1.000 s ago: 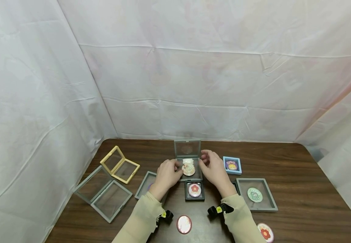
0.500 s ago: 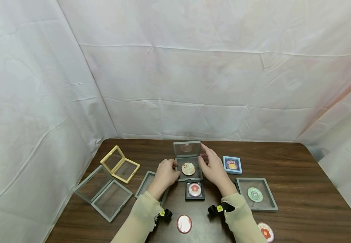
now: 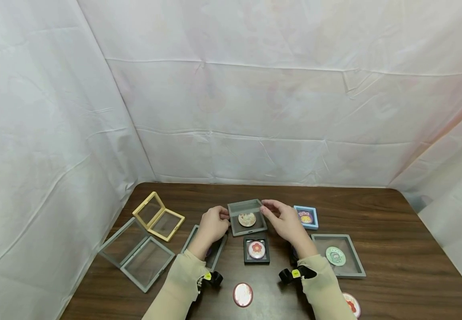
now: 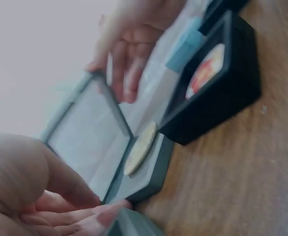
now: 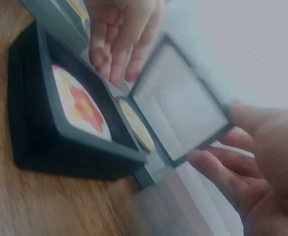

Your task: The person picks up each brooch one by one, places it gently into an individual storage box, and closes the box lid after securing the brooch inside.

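A grey display case (image 3: 236, 229) with a clear window sits at the table's middle, its lid (image 5: 183, 103) tilted partway over the base. Inside lies a round pale patterned badge (image 3: 247, 219). My right hand (image 3: 284, 222) pinches the lid's edge at a corner, thumb on one side and fingers on the other. At the case's left side is my left hand (image 3: 213, 224), its fingers loosely extended beside the edge near the hinge. Just in front stands a small black case (image 3: 256, 262) holding a red-flower badge (image 3: 256, 250).
Left are an open yellow case (image 3: 168, 226) and an open grey case (image 3: 147, 266); another grey case (image 3: 213, 258) lies under my left forearm. Right are a blue case (image 3: 313, 224) and a grey case (image 3: 356, 262) with a green badge (image 3: 336, 256). Loose badges (image 3: 242, 294) lie in front.
The grey case's lid has swung down from upright toward the base, with my right hand on it. My left hand has shifted slightly left. A white reflection over the badge has gone.
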The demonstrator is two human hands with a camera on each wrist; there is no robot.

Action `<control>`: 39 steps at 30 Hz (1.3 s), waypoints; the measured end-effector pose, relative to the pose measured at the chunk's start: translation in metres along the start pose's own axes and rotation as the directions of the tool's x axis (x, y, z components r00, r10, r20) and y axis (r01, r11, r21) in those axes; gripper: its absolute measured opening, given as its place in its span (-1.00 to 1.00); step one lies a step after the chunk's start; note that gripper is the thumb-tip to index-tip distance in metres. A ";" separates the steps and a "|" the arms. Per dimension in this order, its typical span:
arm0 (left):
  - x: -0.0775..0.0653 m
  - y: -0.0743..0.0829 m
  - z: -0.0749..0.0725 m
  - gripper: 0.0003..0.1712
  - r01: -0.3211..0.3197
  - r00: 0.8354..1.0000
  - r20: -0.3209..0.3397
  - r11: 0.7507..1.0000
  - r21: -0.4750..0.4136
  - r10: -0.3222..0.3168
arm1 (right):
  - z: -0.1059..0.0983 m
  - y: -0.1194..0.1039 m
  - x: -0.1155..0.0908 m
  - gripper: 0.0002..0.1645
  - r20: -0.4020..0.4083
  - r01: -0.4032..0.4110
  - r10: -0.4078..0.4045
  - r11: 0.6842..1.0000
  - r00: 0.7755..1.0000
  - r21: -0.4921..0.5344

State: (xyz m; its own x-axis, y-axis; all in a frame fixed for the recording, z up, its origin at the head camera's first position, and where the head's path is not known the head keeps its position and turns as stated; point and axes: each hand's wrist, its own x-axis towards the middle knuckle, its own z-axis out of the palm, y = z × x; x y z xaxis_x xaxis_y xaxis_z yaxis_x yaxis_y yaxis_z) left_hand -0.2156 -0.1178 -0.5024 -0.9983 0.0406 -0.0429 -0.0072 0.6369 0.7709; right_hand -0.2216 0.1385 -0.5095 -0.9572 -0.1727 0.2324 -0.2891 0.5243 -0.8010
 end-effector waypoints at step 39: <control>-0.001 -0.004 -0.007 -0.26 -0.144 0.981 0.142 0.986 0.087 0.131 | -0.006 0.009 -0.006 -0.43 0.198 -0.085 0.092 0.995 0.976 -0.047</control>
State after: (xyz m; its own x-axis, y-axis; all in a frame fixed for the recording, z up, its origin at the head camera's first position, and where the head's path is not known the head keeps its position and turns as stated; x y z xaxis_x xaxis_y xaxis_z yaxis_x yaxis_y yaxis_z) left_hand -0.2154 -0.1257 -0.5017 -0.9722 0.2321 -0.0315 0.1414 0.6887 0.7111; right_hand -0.2186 0.1488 -0.5147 -0.9575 -0.2852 0.0436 -0.2074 0.5754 -0.7911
